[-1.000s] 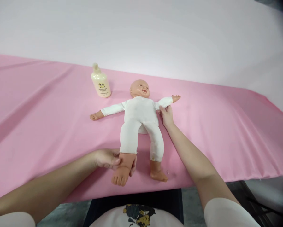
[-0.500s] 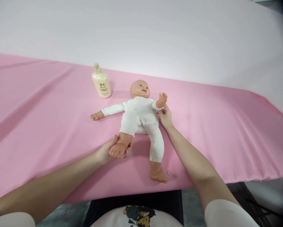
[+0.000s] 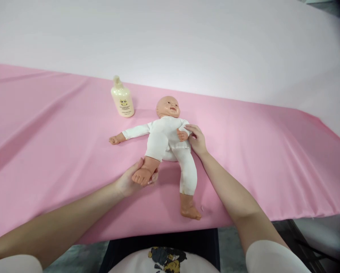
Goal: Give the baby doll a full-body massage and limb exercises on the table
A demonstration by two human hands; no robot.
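Observation:
A baby doll (image 3: 170,132) in a white cloth suit lies on its back on a pink cloth, its head pointing away from me. My left hand (image 3: 134,177) is closed round one lower leg near the foot (image 3: 143,176), holding that leg bent and raised. The doll's other leg (image 3: 188,172) lies stretched toward me. At the doll's side, my right hand (image 3: 196,138) rests with fingers extended against the sleeve of the near arm, whose small hand (image 3: 182,135) lies over the belly. The doll's opposite arm (image 3: 135,131) is spread out to the left.
A cream pump bottle (image 3: 123,101) with a printed label stands to the left of the doll's head. The pink cloth (image 3: 58,151) covers the table up to its front edge. Behind it is a white surface (image 3: 170,45).
The doll's arm by my right hand has swung inward and down onto its belly. My right fingers have moved onto its sleeve. My left hand has lifted the foot very slightly.

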